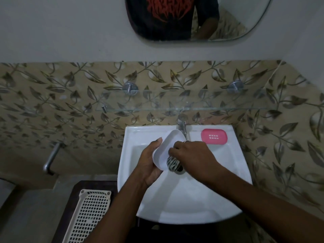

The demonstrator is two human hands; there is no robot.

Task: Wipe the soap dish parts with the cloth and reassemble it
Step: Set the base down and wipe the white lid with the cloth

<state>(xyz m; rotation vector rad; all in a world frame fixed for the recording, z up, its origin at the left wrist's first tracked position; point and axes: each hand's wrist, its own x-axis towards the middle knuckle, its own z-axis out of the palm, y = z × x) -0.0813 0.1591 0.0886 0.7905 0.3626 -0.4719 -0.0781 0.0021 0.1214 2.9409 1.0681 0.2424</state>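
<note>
Your left hand [149,162] holds the white soap dish base [166,149] tilted over the washbasin [184,199], its grip clasped around the base's lower edge. Your right hand [191,155] is clenched on the striped cloth [172,163], pressing it into the base. You are at the wiping step. The pink drain insert [214,136] lies on the basin's back ledge, near the tap [182,125]; next it likely needs wiping, then seating in the base.

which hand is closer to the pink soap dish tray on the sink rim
Right. The right hand, wiping with the cloth, sits just below-left of the pink tray; the left hand is farther left, holding the white base.
</note>
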